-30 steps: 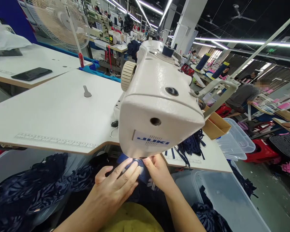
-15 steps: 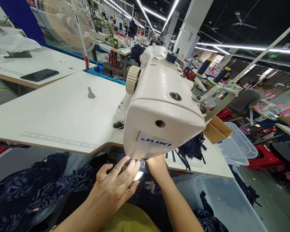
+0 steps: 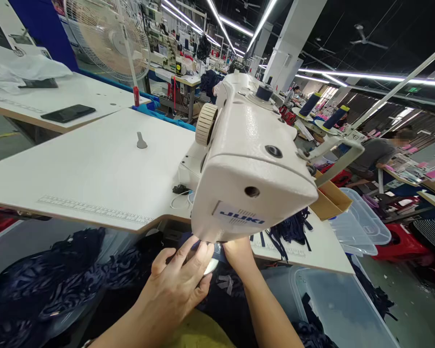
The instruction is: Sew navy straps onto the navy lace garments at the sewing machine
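Left hand (image 3: 179,285) grasping cloth (image 3: 220,253) at the machine (image 3: 253,179), right hand (image 3: 238,253), grip hidden: best guided flat, fingertips clear.

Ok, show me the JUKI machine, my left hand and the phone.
JUKI machine (image 3: 252,157), head view, on its casing.
Left hand (image 3: 178,284), head view, on its back.
Phone (image 3: 68,113), head view, on its dark face.
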Action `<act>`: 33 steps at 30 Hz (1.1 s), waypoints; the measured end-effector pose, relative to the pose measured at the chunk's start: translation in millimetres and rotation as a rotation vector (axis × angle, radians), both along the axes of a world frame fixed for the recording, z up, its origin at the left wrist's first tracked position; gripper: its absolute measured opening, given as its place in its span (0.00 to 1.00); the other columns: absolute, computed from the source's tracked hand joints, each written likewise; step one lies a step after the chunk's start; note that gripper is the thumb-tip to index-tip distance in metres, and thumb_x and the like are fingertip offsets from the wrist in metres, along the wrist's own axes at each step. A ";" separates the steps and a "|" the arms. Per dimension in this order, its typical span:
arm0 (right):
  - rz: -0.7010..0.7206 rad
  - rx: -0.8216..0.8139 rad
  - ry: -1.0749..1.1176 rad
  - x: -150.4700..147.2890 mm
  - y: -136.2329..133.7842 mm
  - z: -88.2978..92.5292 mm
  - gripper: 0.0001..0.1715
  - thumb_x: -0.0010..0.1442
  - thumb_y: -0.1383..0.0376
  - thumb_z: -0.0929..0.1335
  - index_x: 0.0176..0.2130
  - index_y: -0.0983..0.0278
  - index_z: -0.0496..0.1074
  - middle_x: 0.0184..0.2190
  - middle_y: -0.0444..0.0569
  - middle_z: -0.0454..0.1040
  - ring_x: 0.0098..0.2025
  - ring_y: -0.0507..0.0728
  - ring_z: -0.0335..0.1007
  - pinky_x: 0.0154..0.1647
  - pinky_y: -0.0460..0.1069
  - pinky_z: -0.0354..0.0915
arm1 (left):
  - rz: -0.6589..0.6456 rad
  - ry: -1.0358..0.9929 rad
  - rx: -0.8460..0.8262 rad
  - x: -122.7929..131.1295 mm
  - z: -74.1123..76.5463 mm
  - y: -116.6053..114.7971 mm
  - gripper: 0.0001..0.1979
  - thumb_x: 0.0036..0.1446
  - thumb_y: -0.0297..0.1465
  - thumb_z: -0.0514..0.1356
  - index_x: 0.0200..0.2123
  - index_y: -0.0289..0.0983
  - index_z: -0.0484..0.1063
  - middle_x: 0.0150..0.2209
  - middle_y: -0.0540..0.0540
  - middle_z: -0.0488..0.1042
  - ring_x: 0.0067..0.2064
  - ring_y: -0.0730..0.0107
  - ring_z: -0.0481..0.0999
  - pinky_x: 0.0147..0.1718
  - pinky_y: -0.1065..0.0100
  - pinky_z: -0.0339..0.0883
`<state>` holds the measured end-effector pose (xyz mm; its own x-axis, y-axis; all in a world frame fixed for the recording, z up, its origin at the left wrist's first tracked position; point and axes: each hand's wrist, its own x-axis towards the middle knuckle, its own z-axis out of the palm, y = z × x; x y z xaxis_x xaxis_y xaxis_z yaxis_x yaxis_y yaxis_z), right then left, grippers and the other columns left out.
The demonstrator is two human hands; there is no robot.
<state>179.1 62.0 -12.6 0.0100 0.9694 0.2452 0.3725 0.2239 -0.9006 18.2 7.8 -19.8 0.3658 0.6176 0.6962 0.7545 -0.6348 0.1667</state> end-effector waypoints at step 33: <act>-0.039 -0.016 0.038 -3.3 -1.8 -1.8 0.08 0.54 0.69 0.65 0.29 0.64 0.75 0.28 0.46 0.77 0.37 0.56 0.72 0.45 0.49 0.65 | -0.004 -0.032 -0.030 -2.8 0.6 -2.0 0.15 0.65 0.36 0.52 0.52 0.41 0.71 0.48 0.50 0.77 0.52 0.60 0.71 0.51 0.58 0.51</act>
<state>175.8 60.2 -14.4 0.0569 0.9720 0.2280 0.3464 0.1949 -0.9176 15.3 5.8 -19.2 0.3462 0.6371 0.6886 0.7462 -0.6319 0.2095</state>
